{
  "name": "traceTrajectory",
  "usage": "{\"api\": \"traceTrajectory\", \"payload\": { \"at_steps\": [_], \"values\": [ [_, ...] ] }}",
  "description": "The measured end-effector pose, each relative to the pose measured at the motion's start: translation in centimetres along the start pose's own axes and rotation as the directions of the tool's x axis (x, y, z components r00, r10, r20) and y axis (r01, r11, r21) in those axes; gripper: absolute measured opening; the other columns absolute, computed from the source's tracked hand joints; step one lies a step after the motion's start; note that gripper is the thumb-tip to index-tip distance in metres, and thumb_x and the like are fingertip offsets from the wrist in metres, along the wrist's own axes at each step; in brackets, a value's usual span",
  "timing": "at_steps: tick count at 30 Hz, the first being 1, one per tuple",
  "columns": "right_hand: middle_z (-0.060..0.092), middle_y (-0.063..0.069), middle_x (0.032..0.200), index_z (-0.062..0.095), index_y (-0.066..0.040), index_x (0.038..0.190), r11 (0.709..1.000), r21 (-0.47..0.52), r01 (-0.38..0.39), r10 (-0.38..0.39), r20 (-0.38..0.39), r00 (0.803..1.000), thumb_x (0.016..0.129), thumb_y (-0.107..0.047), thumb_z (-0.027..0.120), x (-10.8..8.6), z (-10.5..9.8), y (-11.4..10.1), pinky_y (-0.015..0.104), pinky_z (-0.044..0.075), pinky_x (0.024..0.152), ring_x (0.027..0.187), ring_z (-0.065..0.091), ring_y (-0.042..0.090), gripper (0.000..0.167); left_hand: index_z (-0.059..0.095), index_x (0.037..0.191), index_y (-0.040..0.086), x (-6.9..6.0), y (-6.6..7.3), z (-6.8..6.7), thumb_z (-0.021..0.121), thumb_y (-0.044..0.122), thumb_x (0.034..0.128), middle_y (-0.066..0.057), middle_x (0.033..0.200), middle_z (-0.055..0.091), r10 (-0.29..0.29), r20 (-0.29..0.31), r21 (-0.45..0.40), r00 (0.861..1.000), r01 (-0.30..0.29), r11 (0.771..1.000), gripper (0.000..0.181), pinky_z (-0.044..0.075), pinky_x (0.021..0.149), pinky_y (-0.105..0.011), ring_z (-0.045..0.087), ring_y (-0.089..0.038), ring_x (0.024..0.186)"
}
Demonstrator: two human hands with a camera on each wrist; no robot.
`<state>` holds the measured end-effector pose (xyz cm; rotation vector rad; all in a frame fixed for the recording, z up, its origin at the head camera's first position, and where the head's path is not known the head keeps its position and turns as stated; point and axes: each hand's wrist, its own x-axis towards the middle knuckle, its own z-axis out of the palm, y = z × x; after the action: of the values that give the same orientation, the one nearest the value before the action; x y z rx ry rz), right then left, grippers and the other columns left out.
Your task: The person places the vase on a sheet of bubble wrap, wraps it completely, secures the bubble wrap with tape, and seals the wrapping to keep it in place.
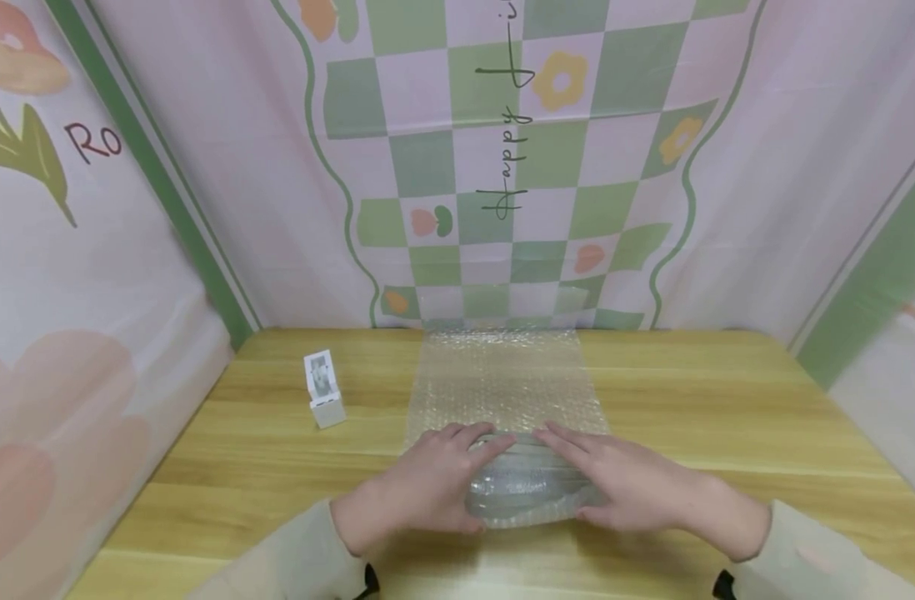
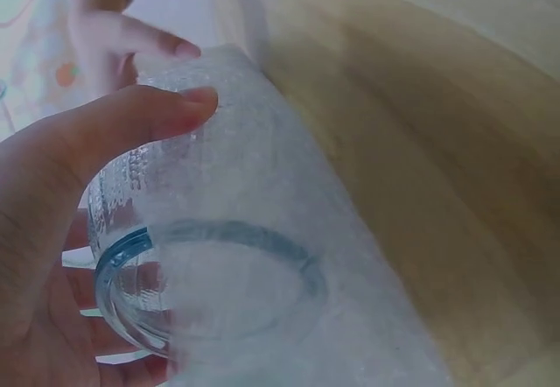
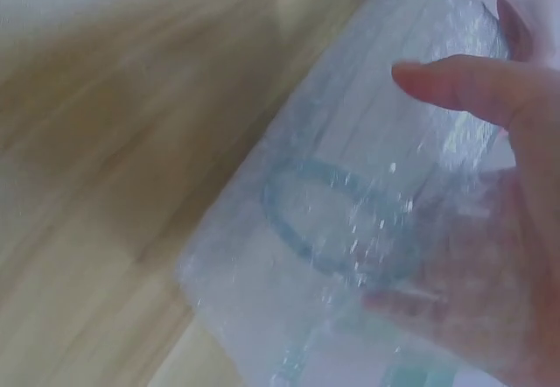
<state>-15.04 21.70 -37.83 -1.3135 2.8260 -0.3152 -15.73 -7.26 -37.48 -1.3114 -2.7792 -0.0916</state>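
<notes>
A clear ribbed glass (image 1: pixel 523 482) lies on its side at the near end of a sheet of bubble wrap (image 1: pixel 506 379), partly covered by it. My left hand (image 1: pixel 433 477) grips the glass's left end, thumb on the near side and fingers over the far side. From the right, my right hand (image 1: pixel 637 487) holds the other end in the same way, through the wrap. In the left wrist view a round glass edge (image 2: pixel 127 251) shows bare beside the film. The right wrist view has another ring-shaped end (image 3: pixel 302 177) beneath the bubble wrap.
To the left on the wooden table (image 1: pixel 255 450) stands a small white box (image 1: pixel 325 392) with a grey picture on it. The wrap runs back to the table's far edge and up against a checked, flowered curtain (image 1: pixel 495 167). Cloth hangs on both sides too.
</notes>
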Motion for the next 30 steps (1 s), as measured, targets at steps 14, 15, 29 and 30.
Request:
{"api": "traceTrajectory", "payload": {
  "at_steps": [14, 15, 29, 30],
  "values": [
    [0.049, 0.028, 0.147, 0.038, 0.005, 0.152, 0.994, -0.056, -0.09, 0.087, -0.055, 0.995, 0.067, -0.041, 0.093, 1.1, 0.8, -1.1, 0.064, 0.047, 0.101, 0.126, 0.055, 0.046, 0.111, 0.04, 0.158, 0.022, 0.4, -0.7, -0.1, 0.092, 0.052, 0.0685, -0.01, 0.152, 0.05, -0.027, 0.05, -0.058, 0.998, 0.03, 0.998, 0.108, 0.05, 0.104, -0.046, 0.055, -0.029, 0.131],
    [0.051, 0.027, 0.145, 0.039, 0.005, 0.151, 0.995, -0.06, -0.084, 0.08, -0.068, 0.994, 0.067, -0.041, 0.094, 1.2, 0.9, -1.0, 0.063, 0.048, 0.1, 0.124, 0.057, 0.046, 0.11, 0.04, 0.158, 0.022, 0.4, -0.8, -0.1, 0.092, 0.051, 0.0683, -0.01, 0.152, 0.05, -0.028, 0.051, -0.066, 0.998, 0.031, 0.997, 0.108, 0.05, 0.105, -0.046, 0.055, -0.029, 0.131],
    [0.065, 0.025, 0.129, 0.049, 0.004, 0.145, 0.998, 0.023, -0.05, 0.051, -0.061, 0.997, 0.061, -0.035, 0.096, 1.9, 0.6, -0.2, 0.052, 0.058, 0.09, 0.107, 0.068, 0.039, 0.104, 0.041, 0.158, 0.015, 0.8, -1.9, -0.6, 0.095, 0.045, 0.0669, -0.009, 0.148, 0.054, 0.016, 0.102, -0.2, 0.995, 0.005, 0.98, 0.11, 0.05, 0.105, -0.041, 0.059, -0.027, 0.127],
    [0.065, 0.025, 0.128, 0.049, 0.004, 0.145, 0.998, 0.032, -0.047, 0.049, -0.056, 0.997, 0.061, -0.035, 0.095, 1.9, 0.6, -0.2, 0.052, 0.059, 0.089, 0.106, 0.069, 0.039, 0.104, 0.041, 0.158, 0.014, 0.9, -2.0, -0.5, 0.095, 0.044, 0.0668, -0.009, 0.148, 0.055, 0.023, 0.104, -0.211, 0.994, -0.001, 0.977, 0.11, 0.049, 0.106, -0.04, 0.059, -0.026, 0.127]
  ]
}}
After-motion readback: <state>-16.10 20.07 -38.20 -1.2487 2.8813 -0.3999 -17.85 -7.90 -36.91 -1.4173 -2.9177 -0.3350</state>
